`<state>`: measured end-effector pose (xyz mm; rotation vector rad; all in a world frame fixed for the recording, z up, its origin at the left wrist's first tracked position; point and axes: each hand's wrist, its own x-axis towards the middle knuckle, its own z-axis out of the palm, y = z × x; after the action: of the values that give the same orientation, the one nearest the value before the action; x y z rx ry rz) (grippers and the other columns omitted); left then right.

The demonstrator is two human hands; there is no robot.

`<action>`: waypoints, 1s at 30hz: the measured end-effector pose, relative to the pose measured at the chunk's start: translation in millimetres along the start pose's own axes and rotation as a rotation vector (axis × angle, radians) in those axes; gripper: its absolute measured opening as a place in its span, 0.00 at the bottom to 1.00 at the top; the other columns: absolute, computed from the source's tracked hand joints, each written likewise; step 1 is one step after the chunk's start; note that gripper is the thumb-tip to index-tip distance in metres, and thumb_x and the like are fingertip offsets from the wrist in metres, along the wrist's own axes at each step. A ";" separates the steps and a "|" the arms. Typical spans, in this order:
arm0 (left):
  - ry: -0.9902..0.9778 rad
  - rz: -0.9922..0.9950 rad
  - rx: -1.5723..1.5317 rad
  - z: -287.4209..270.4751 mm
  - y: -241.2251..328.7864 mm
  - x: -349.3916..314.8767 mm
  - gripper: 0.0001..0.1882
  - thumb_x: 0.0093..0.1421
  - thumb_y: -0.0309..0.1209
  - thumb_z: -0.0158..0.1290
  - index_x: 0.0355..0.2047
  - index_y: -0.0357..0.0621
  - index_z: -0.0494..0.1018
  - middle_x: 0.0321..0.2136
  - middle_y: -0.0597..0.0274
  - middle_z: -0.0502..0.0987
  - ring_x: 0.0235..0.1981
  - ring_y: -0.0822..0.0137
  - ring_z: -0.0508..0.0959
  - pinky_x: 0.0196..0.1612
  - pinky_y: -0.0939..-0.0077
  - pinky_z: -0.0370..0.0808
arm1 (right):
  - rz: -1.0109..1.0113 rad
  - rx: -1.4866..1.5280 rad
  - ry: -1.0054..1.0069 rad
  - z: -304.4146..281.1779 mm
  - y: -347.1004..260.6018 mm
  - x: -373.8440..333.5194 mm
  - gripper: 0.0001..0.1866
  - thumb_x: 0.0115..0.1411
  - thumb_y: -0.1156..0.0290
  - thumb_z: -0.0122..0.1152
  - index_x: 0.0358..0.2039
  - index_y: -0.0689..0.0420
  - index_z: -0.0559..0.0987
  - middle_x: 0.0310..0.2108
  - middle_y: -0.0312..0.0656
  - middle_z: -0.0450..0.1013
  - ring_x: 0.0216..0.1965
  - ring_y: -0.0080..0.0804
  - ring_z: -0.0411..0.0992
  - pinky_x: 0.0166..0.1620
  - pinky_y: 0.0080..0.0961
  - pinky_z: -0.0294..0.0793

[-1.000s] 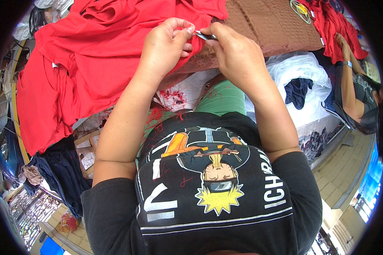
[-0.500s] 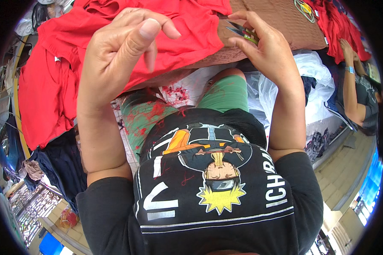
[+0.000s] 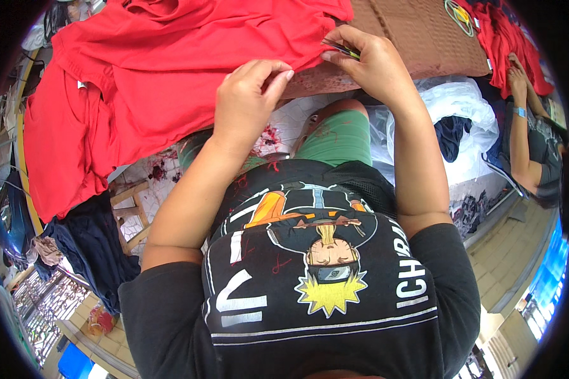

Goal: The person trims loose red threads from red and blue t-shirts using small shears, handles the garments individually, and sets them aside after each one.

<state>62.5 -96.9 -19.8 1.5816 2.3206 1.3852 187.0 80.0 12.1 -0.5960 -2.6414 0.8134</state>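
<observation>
A large red garment [image 3: 171,69] is spread over a brown cloth-covered surface [image 3: 417,44], hanging over its near left edge. My left hand [image 3: 246,98] has thumb and forefinger pinched together at the garment's near edge, its other fingers curled. To the right, my right hand [image 3: 376,63] is closed around small thread snips [image 3: 344,49] with dark, narrow blades. The blades point left, by the garment's right corner. Its fingertips are close to the red cloth; whether they also grip it is hard to tell.
At the right, another person's hands [image 3: 517,79] are on a second red garment [image 3: 506,44]. A clear plastic bag [image 3: 468,104] with dark cloth stands below the surface. Dark blue clothes [image 3: 91,252] lie at the lower left. Red thread scraps [image 3: 270,136] litter the floor.
My left hand has come down and right, from raised and loosely curled to pinching the garment's edge. My right hand, still holding the snips, has shifted left and slightly down. The garment's near edge has moved.
</observation>
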 end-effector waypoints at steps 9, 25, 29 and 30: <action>-0.222 -0.483 -0.713 -17.8 -8.9 0.4 0.12 0.61 0.33 0.56 0.40 0.38 0.75 0.36 0.62 0.80 0.36 0.75 0.77 0.43 0.79 0.73 | -0.031 0.023 0.160 -3.3 -31.2 -18.2 0.18 0.54 0.69 0.66 0.45 0.59 0.76 0.38 0.45 0.77 0.37 0.32 0.76 0.42 0.27 0.73; 0.028 0.130 0.267 -16.4 8.0 -19.5 0.12 0.46 0.33 0.66 0.32 0.48 0.80 0.41 0.64 0.75 0.39 0.61 0.73 0.43 0.67 0.69 | -0.033 0.116 0.172 -6.5 -39.8 -53.5 0.18 0.52 0.63 0.67 0.40 0.59 0.78 0.25 0.50 0.75 0.30 0.48 0.76 0.34 0.36 0.74; 0.045 0.153 0.281 -23.1 12.1 -22.6 0.07 0.47 0.31 0.65 0.29 0.49 0.81 0.40 0.67 0.76 0.37 0.63 0.73 0.42 0.69 0.68 | -0.036 0.074 0.069 13.1 -42.4 -69.5 0.12 0.55 0.64 0.64 0.34 0.58 0.76 0.20 0.49 0.74 0.24 0.49 0.75 0.28 0.40 0.73; 0.049 0.162 0.274 -23.3 11.6 -23.8 0.07 0.47 0.32 0.64 0.29 0.50 0.81 0.40 0.69 0.76 0.37 0.64 0.72 0.41 0.68 0.67 | -0.047 0.054 0.061 16.9 -42.4 -70.8 0.11 0.55 0.64 0.63 0.33 0.58 0.76 0.20 0.49 0.74 0.24 0.50 0.75 0.27 0.40 0.72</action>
<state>72.1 -128.8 -8.5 1.8639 2.5549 1.1852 228.8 6.9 11.8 -0.5346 -2.5595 0.8367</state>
